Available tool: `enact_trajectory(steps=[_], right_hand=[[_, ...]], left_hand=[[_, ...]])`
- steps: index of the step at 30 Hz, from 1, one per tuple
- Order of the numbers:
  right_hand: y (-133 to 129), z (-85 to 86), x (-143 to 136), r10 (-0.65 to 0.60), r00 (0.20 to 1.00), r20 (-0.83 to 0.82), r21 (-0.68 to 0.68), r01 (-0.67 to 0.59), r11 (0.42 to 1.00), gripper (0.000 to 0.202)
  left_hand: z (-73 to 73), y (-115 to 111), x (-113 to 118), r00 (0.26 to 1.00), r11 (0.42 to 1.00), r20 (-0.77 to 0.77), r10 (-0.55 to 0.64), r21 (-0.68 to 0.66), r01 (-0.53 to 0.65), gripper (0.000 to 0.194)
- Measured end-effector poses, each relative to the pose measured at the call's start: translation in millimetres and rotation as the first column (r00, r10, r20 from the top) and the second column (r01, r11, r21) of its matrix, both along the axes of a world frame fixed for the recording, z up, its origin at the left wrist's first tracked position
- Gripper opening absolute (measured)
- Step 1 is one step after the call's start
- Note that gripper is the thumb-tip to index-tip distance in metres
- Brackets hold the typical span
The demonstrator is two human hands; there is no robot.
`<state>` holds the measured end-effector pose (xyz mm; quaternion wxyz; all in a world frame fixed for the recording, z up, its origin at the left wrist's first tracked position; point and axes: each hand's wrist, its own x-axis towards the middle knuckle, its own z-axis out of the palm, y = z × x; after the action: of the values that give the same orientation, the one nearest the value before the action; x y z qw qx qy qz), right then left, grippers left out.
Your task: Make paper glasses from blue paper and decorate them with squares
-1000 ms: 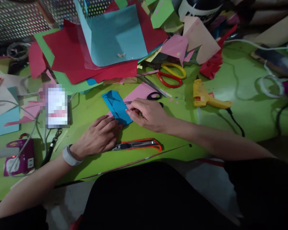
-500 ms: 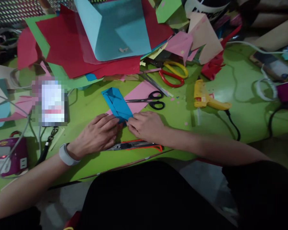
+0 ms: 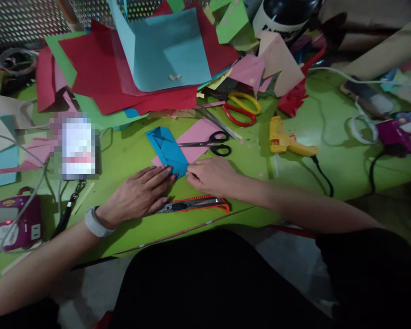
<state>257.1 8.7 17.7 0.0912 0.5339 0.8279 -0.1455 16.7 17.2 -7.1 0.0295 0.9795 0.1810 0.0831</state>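
A folded blue paper (image 3: pixel 171 151) lies slanted on the green table, its upper part creased into flaps. My left hand (image 3: pixel 137 189) rests flat with fingers stretched out, the fingertips on the paper's lower left edge. At the lower right corner, my right hand (image 3: pixel 212 176) has its fingers curled together against the paper's edge; the fingertips are partly hidden. Beneath the blue paper is a pink sheet (image 3: pixel 200 132), with black-handled scissors (image 3: pixel 210 142) lying across it. An orange-edged utility knife (image 3: pixel 195 204) lies just below both hands.
Red and yellow-handled scissors (image 3: pixel 231 119) and a yellow glue gun (image 3: pixel 277 137) with a black cord lie to the right. Stacked coloured sheets (image 3: pixel 171 55) fill the back. On the left are a blurred phone (image 3: pixel 78 148), cables and a purple device (image 3: pixel 23 224).
My left fingers have straightened and spread flatter on the blue paper's edge. My right hand has shifted slightly at the corner. The camera view has tilted a little.
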Motion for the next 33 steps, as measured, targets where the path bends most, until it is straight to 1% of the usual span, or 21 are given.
enact_trajectory(steps=[3,5,9,11,15,18,22,28,30,33], right_hand=[[3.2,6.3,-2.6,-0.026,1.0,0.007,-0.043,0.026,0.999,0.037],[3.2,7.5,-5.4,-0.042,0.999,0.025,-0.042,0.043,0.998,0.043],[-1.5,3.3,-12.1,-0.067,0.995,0.073,-0.007,0.067,0.998,0.057],[-4.7,-0.5,-14.4,-0.076,0.993,0.092,0.007,0.075,0.997,0.059],[-9.7,-6.9,-14.7,-0.076,0.993,0.087,0.049,0.072,0.996,0.055],[-11.2,-8.4,-13.1,-0.054,0.996,0.068,0.069,0.05,0.996,0.052],[-10.1,-6.4,-11.1,-0.021,0.997,0.072,0.047,0.017,0.999,0.049],[-6.5,-3.2,-6.9,0.029,0.998,0.054,0.001,-0.03,1.0,0.045],[-6.3,-2.2,-4.0,0.022,0.998,0.056,-0.024,-0.021,1.0,0.044],[-6.4,-0.5,2.6,-0.034,0.996,0.081,-0.048,0.038,0.998,0.047]], left_hand=[[-0.4,-1.3,-2.0,1.0,0.999,-0.01,-0.011,-0.032,0.011,0.056],[-0.4,-1.7,-3.0,1.0,0.999,-0.009,-0.012,-0.043,0.012,0.057],[-0.8,-2.1,-3.9,1.0,0.999,-0.005,-0.015,-0.033,0.015,0.056],[-0.9,-2.2,-3.9,1.0,0.999,-0.005,-0.019,-0.032,0.019,0.056],[0.1,-2.1,-3.5,1.0,0.999,-0.001,-0.025,-0.025,0.025,0.055],[1.0,-1.8,-3.3,1.0,0.999,0.002,-0.024,-0.036,0.024,0.054],[1.3,-1.4,-2.7,1.0,0.997,0.007,-0.006,-0.072,0.006,0.053],[2.7,0.0,-3.3,1.0,0.997,0.014,-0.007,-0.077,0.008,0.054],[2.9,0.2,-3.6,1.0,0.997,0.004,-0.005,-0.078,0.006,0.055],[2.2,-0.3,-3.8,1.0,0.997,-0.01,0.003,-0.078,-0.004,0.058]])
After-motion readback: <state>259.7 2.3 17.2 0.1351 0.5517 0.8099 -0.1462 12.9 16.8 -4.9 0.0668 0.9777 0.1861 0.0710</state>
